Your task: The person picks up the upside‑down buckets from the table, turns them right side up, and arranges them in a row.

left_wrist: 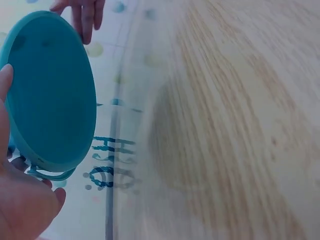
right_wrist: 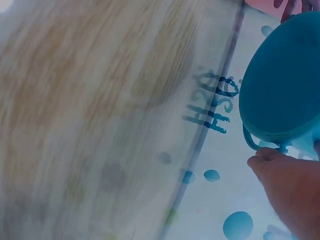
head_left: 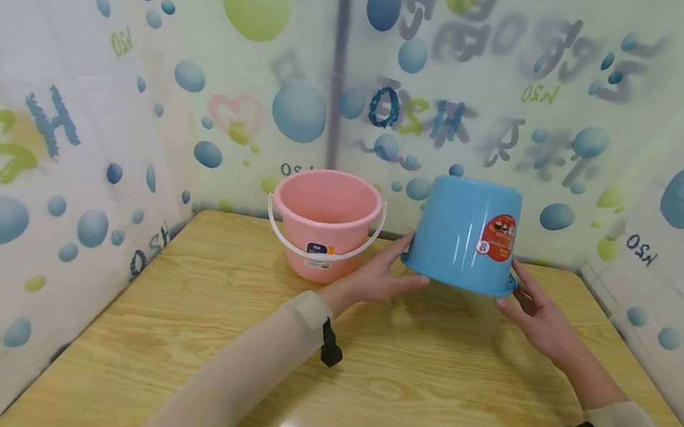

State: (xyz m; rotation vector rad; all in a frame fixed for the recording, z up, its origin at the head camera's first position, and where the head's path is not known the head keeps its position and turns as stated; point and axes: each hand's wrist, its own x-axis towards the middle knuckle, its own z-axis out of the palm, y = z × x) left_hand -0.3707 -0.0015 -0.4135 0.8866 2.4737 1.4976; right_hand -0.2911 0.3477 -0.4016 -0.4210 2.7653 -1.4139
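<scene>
A blue bucket (head_left: 459,232) with a red label is held upside down above the table's back part, its open mouth facing down. My left hand (head_left: 382,276) grips the rim on one side and my right hand (head_left: 539,315) grips it on the other. The left wrist view shows the bucket's hollow inside (left_wrist: 52,95), with my left hand (left_wrist: 22,195) at its edge. In the right wrist view my right hand (right_wrist: 292,187) holds the rim of the bucket (right_wrist: 282,85) near the handle. Beside it, a pink bucket (head_left: 326,211) stands upright, white handle lowered across its front.
The wooden table (head_left: 396,394) reaches back to a wall covering (head_left: 307,36) printed with blue and green drops and lettering. Similar coverings rise at the left and right. The pink bucket stands near the table's back edge, just behind my left hand.
</scene>
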